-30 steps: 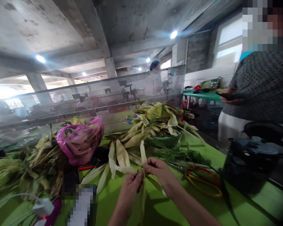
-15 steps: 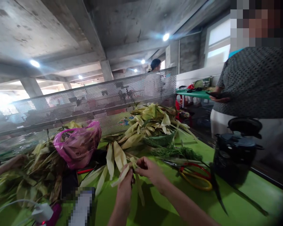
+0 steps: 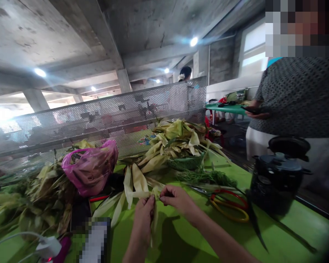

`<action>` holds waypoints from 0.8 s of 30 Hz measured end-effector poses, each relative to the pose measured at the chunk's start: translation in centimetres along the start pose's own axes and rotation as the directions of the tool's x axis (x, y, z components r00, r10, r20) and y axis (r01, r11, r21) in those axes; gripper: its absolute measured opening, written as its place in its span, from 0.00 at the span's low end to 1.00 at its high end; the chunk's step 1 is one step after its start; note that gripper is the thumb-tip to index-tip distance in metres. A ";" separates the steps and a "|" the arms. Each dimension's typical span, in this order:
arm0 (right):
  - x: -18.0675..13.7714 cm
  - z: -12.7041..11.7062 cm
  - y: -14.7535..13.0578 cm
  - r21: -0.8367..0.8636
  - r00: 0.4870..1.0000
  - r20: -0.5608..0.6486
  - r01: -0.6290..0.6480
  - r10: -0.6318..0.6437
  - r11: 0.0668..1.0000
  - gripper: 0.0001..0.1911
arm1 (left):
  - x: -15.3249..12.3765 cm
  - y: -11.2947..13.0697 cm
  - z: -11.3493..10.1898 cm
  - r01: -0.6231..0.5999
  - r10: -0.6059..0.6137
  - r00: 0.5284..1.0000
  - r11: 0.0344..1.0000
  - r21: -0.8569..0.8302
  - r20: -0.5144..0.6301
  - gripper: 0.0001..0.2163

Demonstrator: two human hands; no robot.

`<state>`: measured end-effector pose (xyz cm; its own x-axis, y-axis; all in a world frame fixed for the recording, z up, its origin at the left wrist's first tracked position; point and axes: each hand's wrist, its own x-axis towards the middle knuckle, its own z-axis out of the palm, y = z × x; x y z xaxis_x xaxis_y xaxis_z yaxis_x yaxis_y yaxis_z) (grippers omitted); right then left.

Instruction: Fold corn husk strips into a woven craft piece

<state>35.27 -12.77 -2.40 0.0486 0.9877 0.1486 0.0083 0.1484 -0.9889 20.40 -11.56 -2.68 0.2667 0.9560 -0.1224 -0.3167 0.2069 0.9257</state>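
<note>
My left hand (image 3: 144, 215) is closed on pale green corn husk strips (image 3: 152, 230), low over the green table. One strip points left from the grip and another hangs below it. My right hand (image 3: 178, 201) pinches at the same bunch from the right, thumb and forefinger together at its edge; the exact spot of contact is small and hard to see. Just behind the hands lie loose flat husks (image 3: 139, 179). A large heap of husks (image 3: 178, 135) rests in and over a green basket (image 3: 188, 163).
Scissors with red and yellow handles (image 3: 230, 206) lie to the right, near green sprigs (image 3: 208, 178) and a black pot (image 3: 276, 182). A pink plastic bag (image 3: 91, 168), more husks (image 3: 49, 197), a phone (image 3: 94, 241) and a white charger (image 3: 48, 246) are left. A person (image 3: 298, 98) stands beyond the pot.
The held husk strip has swung from slanting down-left to nearly level. My right hand has shifted slightly right. Another person's hand at the left has drawn back from the husk pile.
</note>
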 end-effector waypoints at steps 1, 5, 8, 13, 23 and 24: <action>0.0 0.0 -0.1 -0.005 1.000 -0.002 0.004 -0.004 1.000 0.10 | 0.0 0.0 -0.1 -0.005 0.005 1.000 1.000 -0.010 0.008 0.23; -0.3 0.0 -0.7 0.006 1.000 0.018 0.021 -0.021 1.000 0.13 | 0.4 -0.1 -0.6 0.006 -0.006 0.998 1.000 0.002 0.057 0.24; -0.5 0.0 -1.0 0.013 1.000 0.005 0.029 -0.029 0.999 0.15 | 0.6 -0.2 -0.8 0.006 -0.005 0.993 1.000 -0.008 0.116 0.23; -0.5 0.1 -1.3 -0.023 0.998 -0.036 0.054 -0.054 0.998 0.15 | 0.6 -0.2 -0.9 0.010 -0.034 0.982 0.992 0.126 0.187 0.21; -0.3 -1.2 -1.0 -0.282 0.994 0.074 0.093 -0.075 0.955 0.13 | 0.7 -0.9 -1.1 0.017 -0.014 0.994 0.999 -0.027 0.104 0.23; -0.3 -1.2 -1.1 -0.310 0.993 0.058 0.118 -0.105 0.943 0.13 | 0.6 -0.9 -1.0 0.003 0.000 0.996 0.999 -0.032 0.093 0.23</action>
<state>36.44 -13.30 -1.31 -0.0110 0.9678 0.2515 0.3230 0.2415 -0.9151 19.91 -10.95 -3.90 0.3507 0.9323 -0.0887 -0.3450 0.2167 0.9132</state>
